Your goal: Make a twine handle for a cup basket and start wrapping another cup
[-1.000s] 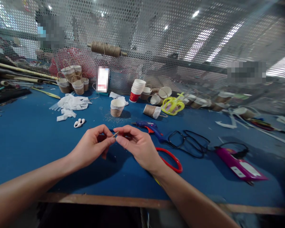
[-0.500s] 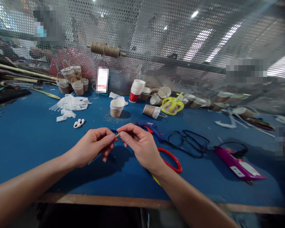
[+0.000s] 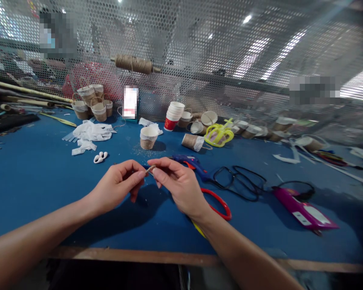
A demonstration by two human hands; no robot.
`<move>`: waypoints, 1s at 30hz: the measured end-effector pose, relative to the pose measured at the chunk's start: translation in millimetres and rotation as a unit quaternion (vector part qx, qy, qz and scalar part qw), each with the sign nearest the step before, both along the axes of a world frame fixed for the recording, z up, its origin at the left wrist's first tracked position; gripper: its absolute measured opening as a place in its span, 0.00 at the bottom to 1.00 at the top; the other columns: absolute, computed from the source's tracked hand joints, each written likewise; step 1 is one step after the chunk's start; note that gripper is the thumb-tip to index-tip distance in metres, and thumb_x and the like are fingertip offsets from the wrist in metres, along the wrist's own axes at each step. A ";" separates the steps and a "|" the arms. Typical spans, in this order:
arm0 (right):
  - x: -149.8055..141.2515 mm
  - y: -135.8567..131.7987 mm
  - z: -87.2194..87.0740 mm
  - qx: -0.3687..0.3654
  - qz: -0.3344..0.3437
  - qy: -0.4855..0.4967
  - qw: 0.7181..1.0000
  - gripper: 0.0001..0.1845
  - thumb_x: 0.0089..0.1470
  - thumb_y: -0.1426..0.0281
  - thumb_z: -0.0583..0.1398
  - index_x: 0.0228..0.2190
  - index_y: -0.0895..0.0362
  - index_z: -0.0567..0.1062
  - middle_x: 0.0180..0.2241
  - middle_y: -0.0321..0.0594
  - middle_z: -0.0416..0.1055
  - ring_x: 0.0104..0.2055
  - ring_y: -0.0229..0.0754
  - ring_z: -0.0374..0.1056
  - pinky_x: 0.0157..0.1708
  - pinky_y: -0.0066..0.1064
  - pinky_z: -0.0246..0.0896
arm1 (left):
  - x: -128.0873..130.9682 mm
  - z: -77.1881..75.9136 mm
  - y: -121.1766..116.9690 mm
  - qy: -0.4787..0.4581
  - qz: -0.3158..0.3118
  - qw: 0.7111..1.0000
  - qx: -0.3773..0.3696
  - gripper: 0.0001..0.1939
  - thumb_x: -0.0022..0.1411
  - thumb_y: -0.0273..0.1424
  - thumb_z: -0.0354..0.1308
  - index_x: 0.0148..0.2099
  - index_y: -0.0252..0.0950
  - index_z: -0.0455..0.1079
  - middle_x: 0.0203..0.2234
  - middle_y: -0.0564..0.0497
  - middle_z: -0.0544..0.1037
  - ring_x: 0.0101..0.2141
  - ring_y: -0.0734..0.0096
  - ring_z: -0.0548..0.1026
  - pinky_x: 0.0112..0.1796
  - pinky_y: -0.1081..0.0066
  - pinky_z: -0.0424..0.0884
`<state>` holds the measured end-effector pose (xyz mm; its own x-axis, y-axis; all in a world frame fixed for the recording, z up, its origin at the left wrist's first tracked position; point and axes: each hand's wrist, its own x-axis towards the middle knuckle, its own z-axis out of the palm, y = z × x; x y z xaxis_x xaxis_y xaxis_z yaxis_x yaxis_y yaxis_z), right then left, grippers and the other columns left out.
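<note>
Between the fingertips of both hands is a short piece of brown twine [image 3: 150,168]. My left hand [image 3: 117,183] pinches one end with thumb and forefinger, and my right hand [image 3: 177,181] pinches the other. Just beyond them stands an upright twine-wrapped cup [image 3: 147,141] with a white lace rim. A blue glue gun [image 3: 193,164] lies behind my right hand, which hides part of it. Scissors with red handles [image 3: 222,205] lie partly covered by my right hand and wrist.
Several wrapped cups with handles [image 3: 99,112] stand at the back left, near white lace [image 3: 92,130]. A stack of paper cups [image 3: 173,117], a yellow basket-shaped piece [image 3: 219,135] and a purple power strip [image 3: 305,209] are further right. A twine spool [image 3: 133,64] hangs on the mesh.
My fingers have shifted slightly on the twine, and a little more of it shows between them. Both hands stay in nearly the same place.
</note>
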<state>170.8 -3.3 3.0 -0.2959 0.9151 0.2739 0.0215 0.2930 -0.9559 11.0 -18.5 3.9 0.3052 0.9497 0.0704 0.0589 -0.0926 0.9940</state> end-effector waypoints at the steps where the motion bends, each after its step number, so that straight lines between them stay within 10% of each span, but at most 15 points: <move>1: 0.0 0.2 -1.1 -0.002 0.003 0.006 1.000 0.09 0.49 0.71 0.59 0.35 0.56 0.75 0.28 0.34 0.69 0.22 0.29 0.58 0.24 0.25 0.58 | 0.0 -0.1 0.2 0.003 0.003 1.000 0.004 0.09 0.58 0.33 0.50 0.28 0.34 0.60 0.17 0.59 0.63 0.15 0.82 0.63 0.18 0.78 0.63; 18: -0.5 1.2 -4.1 -0.019 -0.011 0.018 1.000 0.07 0.50 0.69 0.59 0.33 0.55 0.76 0.24 0.33 0.68 0.23 0.30 0.59 0.24 0.25 0.57 | -2.5 -8.7 -0.5 0.146 0.102 0.970 0.168 0.05 0.57 0.30 0.51 0.31 0.34 0.64 0.22 0.55 0.68 0.19 0.82 0.65 0.19 0.79 0.62; 30: -1.3 0.4 -3.5 0.023 -0.034 -0.028 0.999 0.06 0.53 0.68 0.55 0.29 0.57 0.70 0.22 0.31 0.64 0.22 0.29 0.60 0.24 0.22 0.59 | 0.0 -1.1 0.3 0.045 -0.046 0.998 -0.004 0.10 0.58 0.34 0.48 0.29 0.33 0.64 0.14 0.60 0.61 0.14 0.82 0.61 0.16 0.79 0.62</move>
